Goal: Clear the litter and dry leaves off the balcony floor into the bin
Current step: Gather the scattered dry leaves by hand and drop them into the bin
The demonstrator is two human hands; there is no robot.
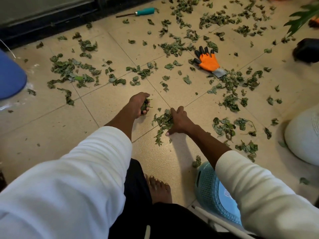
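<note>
Dry green leaves (174, 47) lie scattered over most of the beige tiled balcony floor (107, 107). My left hand (139, 105) holds a clump of leaves in its curled fingers, just above the floor. To its right, my right hand (178, 122) rests flat on the floor with its fingers against a small pile of leaves (163, 122). A light blue mesh bin (209, 192) stands at the lower right, partly hidden under my right sleeve.
An orange and black glove (208, 61) lies among the leaves. A teal-handled tool (144, 12) lies by the dark door frame at the top. A blue object (10, 76) sits at left, a white round pot (303, 135) at right, my bare foot (159, 188) below.
</note>
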